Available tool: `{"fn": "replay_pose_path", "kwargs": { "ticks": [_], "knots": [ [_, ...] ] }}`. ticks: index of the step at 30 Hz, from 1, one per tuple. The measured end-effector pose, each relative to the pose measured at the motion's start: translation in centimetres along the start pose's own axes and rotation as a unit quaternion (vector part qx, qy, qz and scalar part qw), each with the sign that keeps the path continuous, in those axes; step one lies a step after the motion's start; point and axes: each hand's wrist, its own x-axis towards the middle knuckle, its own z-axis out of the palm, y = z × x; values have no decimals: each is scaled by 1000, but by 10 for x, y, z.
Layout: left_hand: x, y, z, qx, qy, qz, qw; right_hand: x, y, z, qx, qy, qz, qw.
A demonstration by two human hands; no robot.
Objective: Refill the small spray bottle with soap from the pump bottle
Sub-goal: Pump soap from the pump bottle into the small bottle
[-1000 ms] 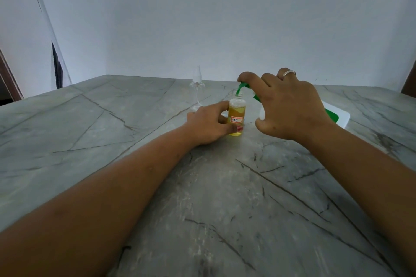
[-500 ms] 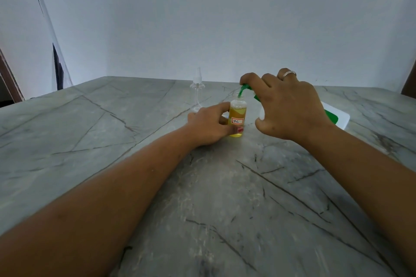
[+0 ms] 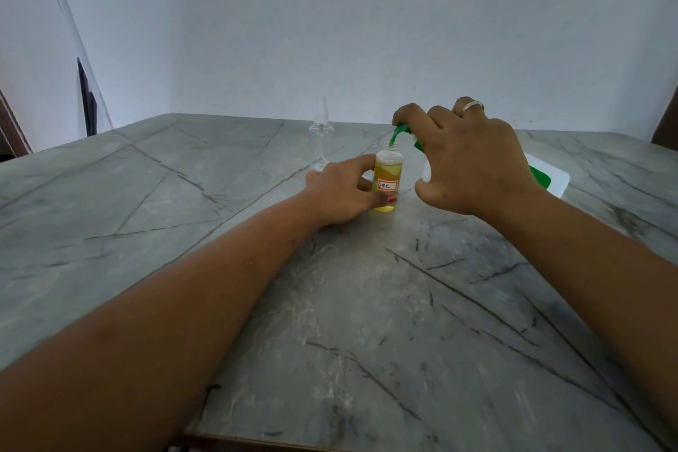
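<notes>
Small bottle (image 3: 388, 180) is stood upright near the middle of the marble table (image 3: 220, 286), abt two-thirds full of yellow soap, cap off. It's gripped round its lower body by the left hand (image 3: 341, 191), fingers curled shut on it. Pump bottle (image 3: 543, 178) is mostly hidden behind the right hand (image 3: 473, 165), just right of the small one; that hand is draped over the pump top w/ fingers bent down on it. Key bit: green nozzle (image 3: 398, 134) is pointed left and down, tip right over the open neck, so the bottle's vertical axis is lined up under it. Sprayer head (image 3: 322, 136) is left standing farther back, to the left.
</notes>
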Motion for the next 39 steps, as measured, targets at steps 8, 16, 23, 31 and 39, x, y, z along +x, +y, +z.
{"fn": "replay_pose_path", "kwargs": {
  "ticks": [8,16,23,31,39],
  "knots": [
    [-1,1,0,-4,-4,-1,1000,-1,0,2,-8,4,-8,1000],
    [-1,1,1,-3,-3,1,1000,-1,1,0,-15,4,-8,1000],
    [-2,2,0,9,-9,-3,1000,-2,1,1,-22,15,-5,1000],
    [-3,3,-1,8,-4,-1,1000,-1,0,1,-26,8,-2,1000],
    [-2,2,-1,4,-5,2,1000,-1,1,2,-5,8,-2,1000]
  ]
}}
